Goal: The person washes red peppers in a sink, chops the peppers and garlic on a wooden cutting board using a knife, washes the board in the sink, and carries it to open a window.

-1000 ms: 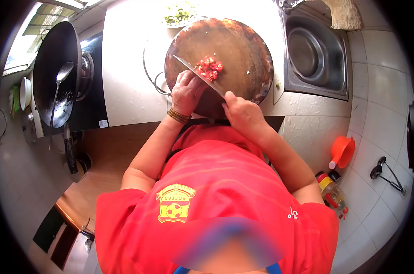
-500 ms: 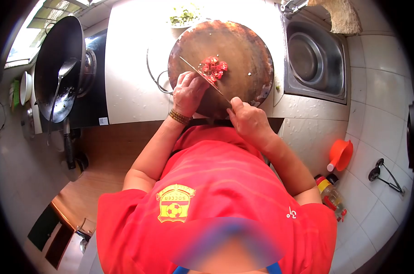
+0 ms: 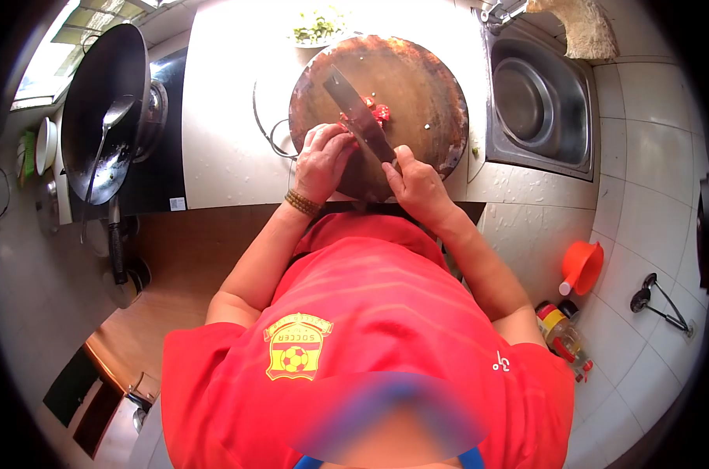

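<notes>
My right hand [image 3: 418, 186] is closed round the handle of a cleaver [image 3: 356, 109], whose broad blade leans over the round wooden chopping board [image 3: 428, 90]. Curled fingers of my left hand [image 3: 323, 160] press down beside the blade. A bit of red chili pepper shows at their tips; most of it is hidden. Chopped red pepper pieces [image 3: 382, 113] lie on the board, partly covered by the blade. A beaded bracelet [image 3: 303, 203] circles my left wrist.
A plate of chopped greens [image 3: 317, 30] stands behind the board. A wok [image 3: 96, 86] with a metal ladle [image 3: 114, 116] is on the stove at left. At right are a steel sink [image 3: 557, 155], an orange dipper [image 3: 582, 264] and bottles [image 3: 564, 332].
The cleaver has turned from edge-on so its flat side now shows, and its tip has moved up and right. My right hand has shifted slightly left; my left hand stays nearly in place.
</notes>
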A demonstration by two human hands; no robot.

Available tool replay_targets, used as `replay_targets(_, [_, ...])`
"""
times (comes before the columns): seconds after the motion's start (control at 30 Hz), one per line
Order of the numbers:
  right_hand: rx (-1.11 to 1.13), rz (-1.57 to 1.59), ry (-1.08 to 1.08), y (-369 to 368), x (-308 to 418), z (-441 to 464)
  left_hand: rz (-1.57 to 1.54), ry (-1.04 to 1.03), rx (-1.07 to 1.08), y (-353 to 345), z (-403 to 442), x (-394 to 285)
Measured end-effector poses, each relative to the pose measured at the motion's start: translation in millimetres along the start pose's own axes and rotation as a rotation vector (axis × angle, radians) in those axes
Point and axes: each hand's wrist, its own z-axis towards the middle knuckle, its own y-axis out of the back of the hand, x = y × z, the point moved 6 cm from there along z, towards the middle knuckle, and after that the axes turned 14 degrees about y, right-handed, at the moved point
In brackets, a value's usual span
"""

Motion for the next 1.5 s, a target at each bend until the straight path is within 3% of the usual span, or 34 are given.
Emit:
replay_targets(0.4, [0.199,-0.141,0.02,-2,24,-9,0.043,-0.016,-0.016,5,3,-5])
replay_targets(0.6, [0.106,-0.203,0.036,-29,9,5,0.062,-0.108,0.019,1,0,0])
replay_targets(0.67, [-0.032,0.043,0.025,-15,2,4,0.035,-0.03,-0.009,-1,-6,3])
replay_targets(0.7, [-0.026,0.086,-0.009,-10,0,3,0.007,0.047,-0.047,-1,-5,7])
replay_targets(0.97, [0.177,-0.087,0.028,8,28,-13,0.064,-0.024,-0.052,-1,-4,6])
replay_targets(1.2, [0.199,-0.055,0.036,-14,16,-1,0.048,-0.03,-0.026,-2,-6,11])
replay_targets(1.27, [0.109,-0.161,0.078,-25,12,2,0.056,-0.054,-0.026,1,-5,9])
replay_targets(1.33, [0.067,-0.07,0.044,-21,8,0,0.063,-0.077,-0.011,1,-10,6])
replay_targets(1.4, [-0.005,0.118,-0.006,-15,-1,-4,-0.019,0.061,-0.029,1,-8,11])
replay_targets(1.5, [-0.031,0.14,-0.003,-4,7,-5,-0.054,0.146,-0.029,10,-7,10])
